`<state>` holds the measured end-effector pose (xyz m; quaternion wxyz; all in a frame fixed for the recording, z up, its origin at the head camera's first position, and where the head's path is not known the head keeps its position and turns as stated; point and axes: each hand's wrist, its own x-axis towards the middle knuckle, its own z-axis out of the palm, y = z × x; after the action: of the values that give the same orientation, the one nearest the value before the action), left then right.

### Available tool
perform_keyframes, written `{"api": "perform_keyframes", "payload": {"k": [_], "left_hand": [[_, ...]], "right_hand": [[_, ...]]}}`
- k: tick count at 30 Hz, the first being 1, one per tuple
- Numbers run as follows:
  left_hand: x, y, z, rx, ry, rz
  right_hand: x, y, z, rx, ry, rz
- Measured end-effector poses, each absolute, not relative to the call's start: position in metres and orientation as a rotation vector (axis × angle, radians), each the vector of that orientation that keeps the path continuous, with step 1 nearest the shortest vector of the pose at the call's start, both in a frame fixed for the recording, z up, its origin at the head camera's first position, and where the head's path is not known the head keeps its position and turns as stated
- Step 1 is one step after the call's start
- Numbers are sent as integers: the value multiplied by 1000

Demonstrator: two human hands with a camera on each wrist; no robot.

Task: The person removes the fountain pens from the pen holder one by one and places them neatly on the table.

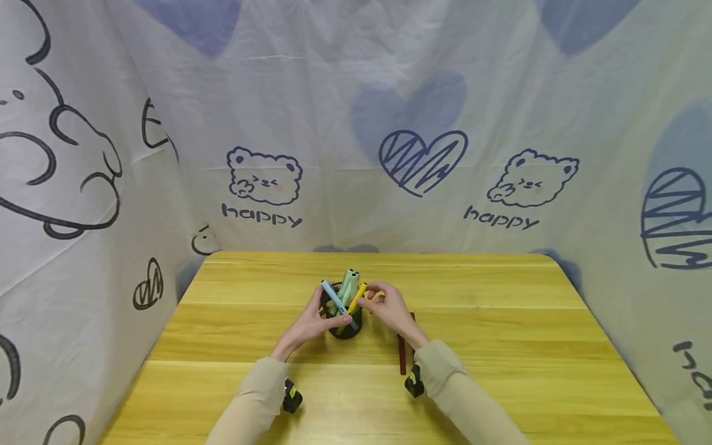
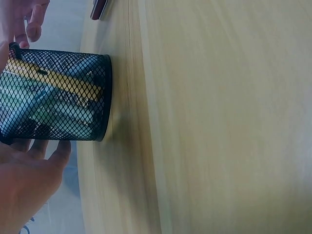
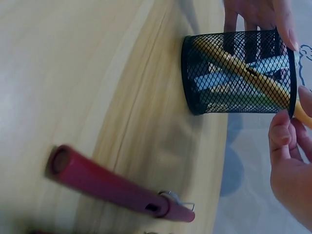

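A black mesh pen holder (image 1: 346, 331) stands upright on the table, several pens leaning in it. My left hand (image 1: 308, 325) grips its side, thumb across the near rim and fingers behind. Among the pens are a light blue pen (image 1: 332, 295), pale green pens (image 1: 348, 282) and a yellow pen (image 1: 357, 296) tilted to the right. At the holder's right rim, my right hand (image 1: 392, 309) pinches the yellow pen's upper end between thumb and fingers. Through the mesh, the yellow pen's lower part (image 3: 243, 68) shows inside the holder.
A dark red pen (image 3: 112, 183) with a metal clip lies on the wooden table (image 1: 500, 346), below my right forearm. Part of another dark red item (image 1: 413, 316) shows beside my right wrist. A printed cloth (image 1: 334, 123) hangs behind and along both sides.
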<state>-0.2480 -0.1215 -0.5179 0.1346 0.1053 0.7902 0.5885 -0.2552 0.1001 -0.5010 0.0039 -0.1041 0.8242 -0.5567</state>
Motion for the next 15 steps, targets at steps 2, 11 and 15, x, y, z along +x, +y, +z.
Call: {"api": "perform_keyframes", "payload": {"k": [2, 11, 15], "left_hand": [[-248, -122, -518, 311, 2288, 1706], [-248, -122, -519, 319, 2295, 1702], [-249, -121, -519, 330, 2294, 1714]], "right_hand": [[-256, 96, -500, -297, 2608, -1735], [-256, 87, -491, -234, 2680, -1727], [-254, 87, -491, -239, 2632, -1796]]}}
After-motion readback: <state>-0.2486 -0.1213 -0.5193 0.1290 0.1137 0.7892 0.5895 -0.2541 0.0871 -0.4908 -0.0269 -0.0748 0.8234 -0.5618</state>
